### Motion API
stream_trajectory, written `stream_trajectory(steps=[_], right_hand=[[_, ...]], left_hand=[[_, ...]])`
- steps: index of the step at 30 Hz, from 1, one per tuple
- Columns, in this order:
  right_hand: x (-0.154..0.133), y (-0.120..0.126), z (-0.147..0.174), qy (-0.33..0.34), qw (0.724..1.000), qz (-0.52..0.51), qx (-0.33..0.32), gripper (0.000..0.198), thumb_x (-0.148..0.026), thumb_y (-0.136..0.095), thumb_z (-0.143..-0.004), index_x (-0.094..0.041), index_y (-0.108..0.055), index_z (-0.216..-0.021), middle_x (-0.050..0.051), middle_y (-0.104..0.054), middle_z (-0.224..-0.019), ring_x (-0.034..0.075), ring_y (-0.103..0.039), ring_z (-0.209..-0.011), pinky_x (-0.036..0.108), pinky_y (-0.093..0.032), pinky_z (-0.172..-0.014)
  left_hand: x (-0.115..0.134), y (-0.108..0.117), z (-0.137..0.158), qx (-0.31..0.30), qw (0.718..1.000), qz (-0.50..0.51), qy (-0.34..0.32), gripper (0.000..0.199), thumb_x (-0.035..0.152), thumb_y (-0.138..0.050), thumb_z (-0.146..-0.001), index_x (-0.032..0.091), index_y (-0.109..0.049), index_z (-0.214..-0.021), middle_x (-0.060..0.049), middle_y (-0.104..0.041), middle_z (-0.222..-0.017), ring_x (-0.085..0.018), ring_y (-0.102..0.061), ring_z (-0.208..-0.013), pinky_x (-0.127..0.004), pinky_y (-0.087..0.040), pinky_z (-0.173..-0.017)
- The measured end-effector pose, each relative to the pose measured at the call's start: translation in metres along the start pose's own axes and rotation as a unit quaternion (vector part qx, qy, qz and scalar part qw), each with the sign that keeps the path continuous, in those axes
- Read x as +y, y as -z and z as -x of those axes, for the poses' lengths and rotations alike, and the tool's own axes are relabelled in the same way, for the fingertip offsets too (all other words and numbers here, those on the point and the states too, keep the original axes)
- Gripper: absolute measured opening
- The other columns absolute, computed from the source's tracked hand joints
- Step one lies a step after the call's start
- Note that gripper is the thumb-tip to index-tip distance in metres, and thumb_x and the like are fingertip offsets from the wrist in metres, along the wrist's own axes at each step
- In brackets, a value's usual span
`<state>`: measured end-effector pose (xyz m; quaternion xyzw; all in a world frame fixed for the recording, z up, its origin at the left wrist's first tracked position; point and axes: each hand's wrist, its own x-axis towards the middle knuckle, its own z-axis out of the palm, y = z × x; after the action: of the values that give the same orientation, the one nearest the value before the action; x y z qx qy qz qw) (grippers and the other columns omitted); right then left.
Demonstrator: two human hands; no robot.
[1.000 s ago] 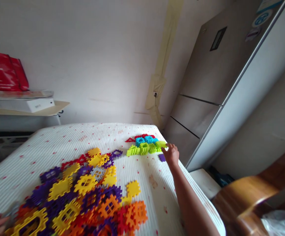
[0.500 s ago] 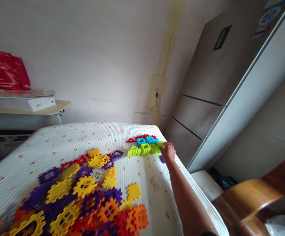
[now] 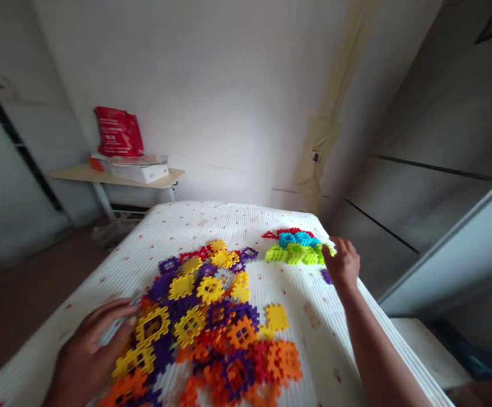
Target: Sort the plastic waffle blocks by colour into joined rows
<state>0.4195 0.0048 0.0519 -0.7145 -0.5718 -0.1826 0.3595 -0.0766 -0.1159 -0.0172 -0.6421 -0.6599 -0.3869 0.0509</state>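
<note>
My left hand [image 3: 95, 342] pinches a grey interlocking plastic tile [image 3: 112, 330] at the left side of a heap of toothed building tiles. Beside it lie yellow window tiles [image 3: 152, 327] and an orange tile [image 3: 127, 389]. At the bed's right edge, my right hand [image 3: 344, 263] is beside the right end of a row of lime-green toothed blocks [image 3: 296, 254], thumb apart from the fingers. Whether it still touches the end block is hard to make out. Behind that row are blue blocks [image 3: 287, 239] and red tiles [image 3: 294, 232]. One purple tile [image 3: 326, 276] lies near my right wrist.
The heap covers the near middle of the bed's white ribbed cover [image 3: 212, 217]. A side table [image 3: 76, 172] at the far left holds a red bag [image 3: 119, 133] and a white box [image 3: 139, 172]. A grey refrigerator [image 3: 419, 186] stands past the right edge.
The view has swung left, bringing more of my left hand and its grey tile into sight. My right hand has shifted slightly off the green row's end, its thumb and fingers spreading.
</note>
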Motion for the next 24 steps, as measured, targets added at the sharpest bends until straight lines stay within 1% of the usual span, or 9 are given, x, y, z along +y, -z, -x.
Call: stream_trajectory(steps=[2,4,6,9,11,13,17,20,24], right_hand=[[-0.025,0.01,0.012,0.073,0.99,-0.118,-0.006,0.027,-0.033,-0.045,-0.085,-0.016,-0.063,-0.096,0.011,-0.062,-0.098,0.021,-0.059,-0.08,0.035,-0.046,-0.074],[-0.059,0.022,0.034,0.162,0.96,-0.219,-0.067,0.025,-0.033,-0.043,-0.087,-0.019,-0.063,-0.095,0.009,-0.063,-0.096,0.02,-0.06,-0.081,0.033,-0.048,-0.073],[-0.099,0.035,0.061,0.258,0.911,-0.285,-0.148,0.024,-0.028,-0.042,-0.089,-0.022,-0.063,-0.098,0.008,-0.063,-0.099,0.02,-0.059,-0.091,0.032,-0.048,-0.078],[-0.156,0.048,0.101,0.403,0.822,-0.31,-0.255,0.027,-0.02,-0.043,-0.088,-0.023,-0.062,-0.107,0.008,-0.062,-0.108,0.019,-0.056,-0.097,0.033,-0.045,-0.084],[-0.186,0.05,0.12,0.46,0.789,-0.279,-0.295,0.024,-0.022,-0.047,-0.086,-0.024,-0.063,-0.104,0.007,-0.059,-0.117,0.02,-0.053,-0.103,0.036,-0.041,-0.089],[-0.208,0.046,0.134,0.483,0.779,-0.234,-0.323,0.022,-0.027,-0.05,-0.086,-0.024,-0.063,-0.103,0.007,-0.053,-0.128,0.023,-0.047,-0.112,0.04,-0.037,-0.094],[-0.229,0.03,0.147,0.479,0.788,-0.166,-0.349,0.028,-0.034,-0.05,-0.087,-0.022,-0.058,-0.111,0.009,-0.044,-0.137,0.027,-0.036,-0.122,0.049,-0.028,-0.099],[-0.227,0.025,0.148,0.472,0.795,-0.151,-0.35,0.024,-0.032,-0.049,-0.088,-0.022,-0.058,-0.109,0.009,-0.051,-0.129,0.026,-0.039,-0.119,0.049,-0.027,-0.099],[-0.213,0.033,0.141,0.474,0.788,-0.144,-0.365,0.015,-0.028,-0.049,-0.089,-0.021,-0.06,-0.096,0.008,-0.062,-0.105,0.024,-0.047,-0.107,0.044,-0.03,-0.094]], left_hand=[[0.003,0.002,0.002,-0.033,0.999,0.019,-0.037,0.025,0.044,-0.047,-0.081,0.027,-0.066,-0.088,-0.002,-0.066,-0.104,-0.023,-0.06,-0.102,-0.038,-0.05,-0.089],[0.011,0.002,0.002,-0.067,0.995,0.0,-0.071,0.026,0.041,-0.052,-0.079,0.026,-0.067,-0.095,-0.004,-0.065,-0.108,-0.024,-0.058,-0.106,-0.038,-0.047,-0.093],[0.02,0.003,0.002,-0.105,0.989,-0.028,-0.103,0.035,0.043,-0.056,-0.077,0.029,-0.064,-0.107,-0.005,-0.061,-0.119,-0.026,-0.055,-0.111,-0.041,-0.043,-0.095],[0.027,0.003,0.005,-0.159,0.978,-0.05,-0.127,0.06,0.051,-0.059,-0.071,0.035,-0.049,-0.127,-0.005,-0.048,-0.137,-0.03,-0.046,-0.123,-0.049,-0.036,-0.1],[0.028,0.002,0.009,-0.186,0.973,-0.05,-0.128,0.074,0.055,-0.063,-0.065,0.034,-0.042,-0.133,-0.007,-0.04,-0.144,-0.034,-0.041,-0.127,-0.052,-0.033,-0.101],[0.029,-0.001,0.011,-0.196,0.972,-0.051,-0.117,0.078,0.051,-0.067,-0.061,0.032,-0.043,-0.133,-0.009,-0.037,-0.145,-0.036,-0.039,-0.128,-0.053,-0.033,-0.102],[0.029,-0.004,0.009,-0.173,0.98,-0.055,-0.086,0.062,0.031,-0.064,-0.064,0.028,-0.052,-0.124,-0.009,-0.041,-0.143,-0.032,-0.044,-0.125,-0.048,-0.038,-0.101],[0.029,-0.004,0.006,-0.15,0.985,-0.047,-0.069,0.05,0.029,-0.06,-0.068,0.026,-0.057,-0.118,-0.008,-0.048,-0.137,-0.029,-0.049,-0.121,-0.044,-0.042,-0.099],[0.029,-0.003,0.004,-0.132,0.99,-0.016,-0.053,0.044,0.029,-0.06,-0.069,0.024,-0.06,-0.113,-0.008,-0.052,-0.132,-0.028,-0.052,-0.119,-0.042,-0.043,-0.099]])
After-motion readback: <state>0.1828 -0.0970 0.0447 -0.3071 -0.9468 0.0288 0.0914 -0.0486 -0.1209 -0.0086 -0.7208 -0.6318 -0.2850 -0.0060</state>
